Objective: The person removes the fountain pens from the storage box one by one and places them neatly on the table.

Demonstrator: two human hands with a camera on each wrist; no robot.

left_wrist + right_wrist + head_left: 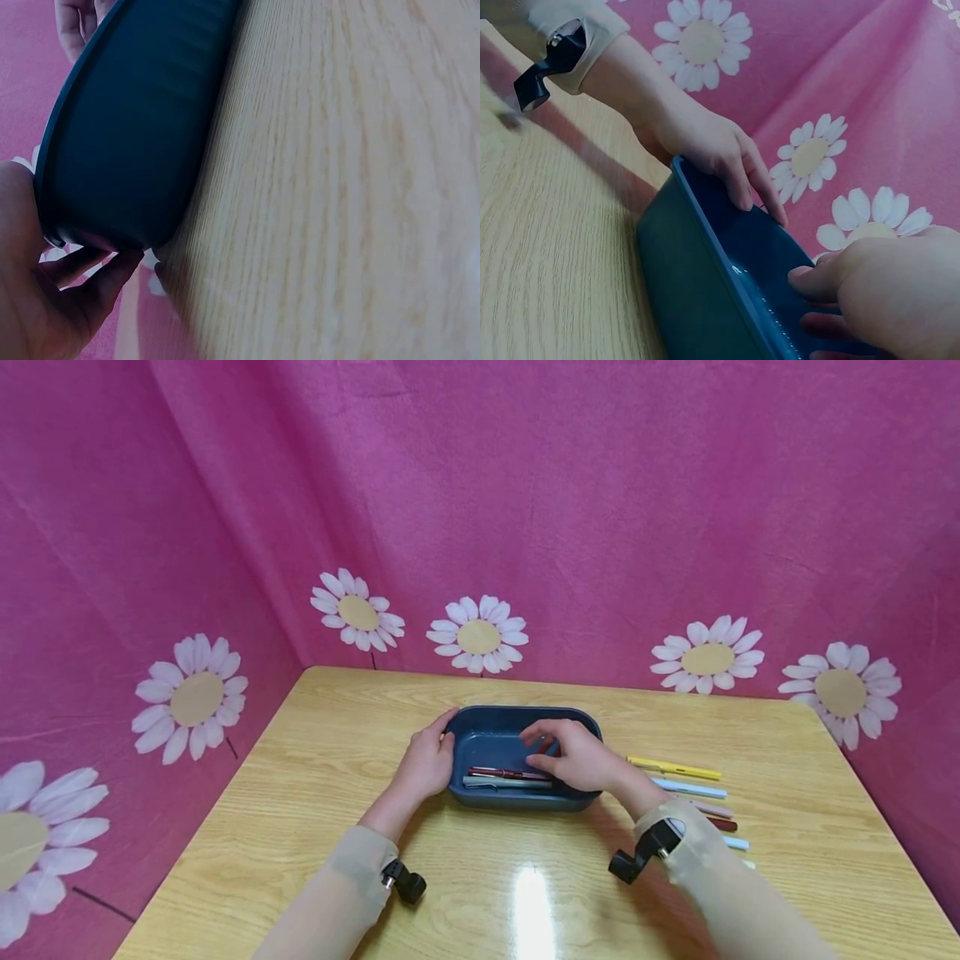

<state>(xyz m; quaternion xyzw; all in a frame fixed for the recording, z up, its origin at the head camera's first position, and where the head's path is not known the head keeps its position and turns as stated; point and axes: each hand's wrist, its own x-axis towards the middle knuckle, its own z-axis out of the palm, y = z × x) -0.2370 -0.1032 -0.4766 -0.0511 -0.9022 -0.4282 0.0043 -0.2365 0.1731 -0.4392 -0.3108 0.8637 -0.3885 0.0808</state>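
A dark blue rectangular box (480,722) stands on the table. My left hand (427,764) grips its left end; in the right wrist view, that hand (712,150) has its thumb over the rim. Inside, along the near wall, lie a dark red pen (495,772) and a grey-green pen (502,782). Over the right part of the box is my right hand (581,758), its thumb and bent fingers apart. From the right wrist, the same hand (900,292) reaches into the box with no held thing visible. The left wrist view shows the box's outer side (135,120).
To the right of the box several pens lie in a row, among them a yellow pen (678,768) and a light blue pen (693,788). My right forearm partly covers the nearer ones. A pink curtain (570,527) with white flowers borders the wooden table (337,718).
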